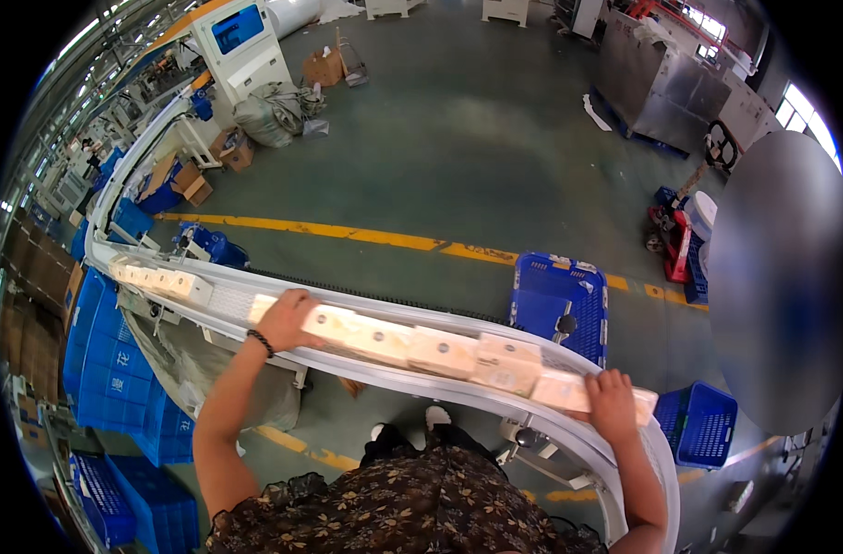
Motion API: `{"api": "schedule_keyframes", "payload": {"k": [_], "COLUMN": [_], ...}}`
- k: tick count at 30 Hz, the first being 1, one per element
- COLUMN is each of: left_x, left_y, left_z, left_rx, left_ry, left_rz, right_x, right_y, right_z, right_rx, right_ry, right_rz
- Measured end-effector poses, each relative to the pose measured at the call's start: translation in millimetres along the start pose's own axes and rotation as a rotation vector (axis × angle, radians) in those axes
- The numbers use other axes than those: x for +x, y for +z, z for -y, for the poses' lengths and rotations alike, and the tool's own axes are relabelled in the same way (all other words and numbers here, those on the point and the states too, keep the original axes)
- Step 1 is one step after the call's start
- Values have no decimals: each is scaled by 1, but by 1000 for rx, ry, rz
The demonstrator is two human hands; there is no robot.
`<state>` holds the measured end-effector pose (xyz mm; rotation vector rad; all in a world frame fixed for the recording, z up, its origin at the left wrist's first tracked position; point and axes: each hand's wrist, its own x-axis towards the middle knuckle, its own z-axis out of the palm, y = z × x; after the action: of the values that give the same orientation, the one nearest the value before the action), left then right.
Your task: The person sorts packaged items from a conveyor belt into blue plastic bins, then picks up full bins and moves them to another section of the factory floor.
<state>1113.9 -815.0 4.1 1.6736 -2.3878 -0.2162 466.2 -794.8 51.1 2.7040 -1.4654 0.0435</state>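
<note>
A row of cream, block-shaped packs (445, 349) lies on the curved conveyor (226, 305) in front of me, each with a small round mark on top. My left hand (289, 320) is closed over the pack at the row's left end, fingers bent across it. At the other end, my right hand (612, 403) grips the last packs from above, with cream packaging showing on both sides of it. Between the hands the packs stand pressed close together, one of them (508, 362) sitting slightly higher. Farther left, a separate group of similar packs (168, 282) sits on the belt.
Beyond the conveyor stands a blue crate (560, 300); another blue basket (701, 425) is at the right. Stacked blue bins (117, 355) flank the left side. A red pallet jack (673, 240) stands at far right, near a person (782, 277) with a blurred outline.
</note>
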Motion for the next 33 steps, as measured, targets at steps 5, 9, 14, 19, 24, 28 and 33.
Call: {"api": "schedule_keyframes", "payload": {"k": [5,9,14,19,24,28,33], "left_x": [-26,-113,-233,-282,-189,-100,-110], "left_y": [-57,-57,36,130,62,-9,-33], "left_z": [5,11,-15,-105,-114,-56,12], "left_rx": [190,229,223,-128,-125,158,149], "left_ry": [-154,-444,-830,-1096,-746,-577,-1100], "left_rz": [-143,-608,-763,-607,-707,-619,-524], "right_x": [53,33,-1,101,187,236,282], "right_y": [13,4,74,81,94,117,135], "right_z": [50,50,37,94,152,230,308], "right_rx": [364,393,661,845,902,1150,1133], "right_ry": [1,192,347,24,-205,-203,-425], "right_rz": [-34,-116,160,136,170,182,184]}}
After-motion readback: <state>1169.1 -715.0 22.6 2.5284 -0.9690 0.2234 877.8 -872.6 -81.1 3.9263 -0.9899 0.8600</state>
